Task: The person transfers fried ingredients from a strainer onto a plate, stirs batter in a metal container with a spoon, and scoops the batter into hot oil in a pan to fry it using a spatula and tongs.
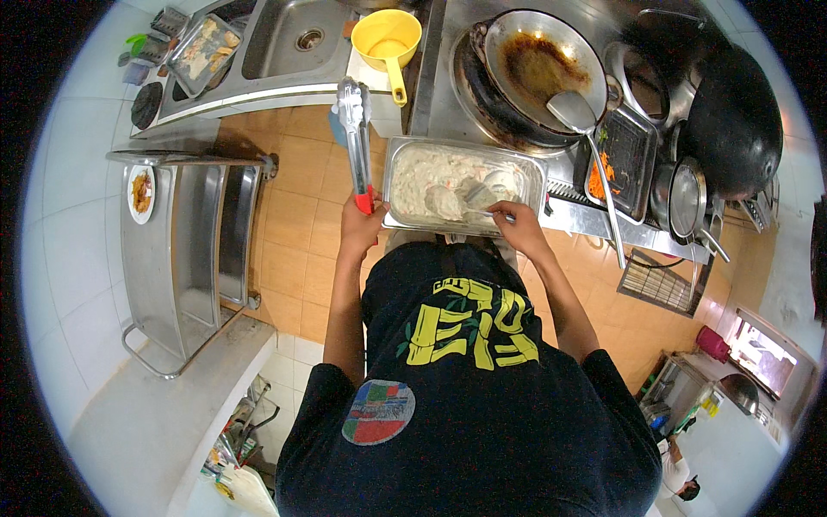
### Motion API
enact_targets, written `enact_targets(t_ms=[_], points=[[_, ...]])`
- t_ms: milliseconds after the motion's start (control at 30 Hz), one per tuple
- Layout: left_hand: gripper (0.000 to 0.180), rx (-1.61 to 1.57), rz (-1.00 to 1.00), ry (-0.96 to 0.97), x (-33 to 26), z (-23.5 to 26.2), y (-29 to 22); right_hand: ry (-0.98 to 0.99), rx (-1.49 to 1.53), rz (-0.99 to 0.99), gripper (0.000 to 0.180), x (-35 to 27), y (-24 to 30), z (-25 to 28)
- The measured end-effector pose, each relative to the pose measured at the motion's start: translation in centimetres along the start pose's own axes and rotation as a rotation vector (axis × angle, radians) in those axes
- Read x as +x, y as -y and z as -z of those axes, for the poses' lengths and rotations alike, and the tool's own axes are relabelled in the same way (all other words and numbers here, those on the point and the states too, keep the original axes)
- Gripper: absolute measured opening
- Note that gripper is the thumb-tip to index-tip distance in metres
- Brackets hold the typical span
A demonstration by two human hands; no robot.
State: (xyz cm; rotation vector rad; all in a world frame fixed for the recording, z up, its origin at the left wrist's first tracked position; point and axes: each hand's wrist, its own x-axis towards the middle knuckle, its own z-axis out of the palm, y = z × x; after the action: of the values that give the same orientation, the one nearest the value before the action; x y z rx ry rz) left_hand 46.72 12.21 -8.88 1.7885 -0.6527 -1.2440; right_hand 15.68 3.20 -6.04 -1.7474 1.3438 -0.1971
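My left hand grips metal tongs by their red-tipped end, and the tongs point away from me over the floor. My right hand holds a spoon dipped into a steel tray of pale creamy food. The tray rests at the near edge of the steel counter, right in front of my chest. Both forearms come up past my black printed shirt.
A large wok with brown residue and a ladle sits behind the tray. A yellow scoop lies by the sink. A black wok, small pans and a tray with carrot shreds stand right. A steel trolley stands left.
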Motion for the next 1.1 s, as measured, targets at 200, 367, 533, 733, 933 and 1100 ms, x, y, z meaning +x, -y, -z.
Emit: enact_targets(t_ms=[200,367,533,733,933,1100], points=[[0.026,-0.035,-0.02,0.001,0.2,0.2,0.8,-0.085,0.05,-0.001,0.021,-1.1,1.4,2.6],[0.026,0.03,0.007,-0.009,0.1,0.2,0.3,-0.121,0.155,0.021,0.019,-2.0,1.7,4.8],[0.018,-0.153,-0.094,-0.122,-0.7,-0.6,-0.4,-0.136,0.184,0.043,0.018,-2.9,4.3,7.7],[0.03,0.008,-0.031,-0.025,0.5,0.1,0.8,-0.043,0.179,-0.075,0.018,-0.8,0.6,4.3],[0.022,0.004,-0.133,-0.113,0.9,-0.3,2.7,-0.159,0.036,0.009,0.02,-1.6,3.2,6.2],[0.033,0.018,-0.057,-0.066,0.9,0.0,2.1,-0.227,-0.528,0.072,0.02,-1.8,2.2,5.6]])
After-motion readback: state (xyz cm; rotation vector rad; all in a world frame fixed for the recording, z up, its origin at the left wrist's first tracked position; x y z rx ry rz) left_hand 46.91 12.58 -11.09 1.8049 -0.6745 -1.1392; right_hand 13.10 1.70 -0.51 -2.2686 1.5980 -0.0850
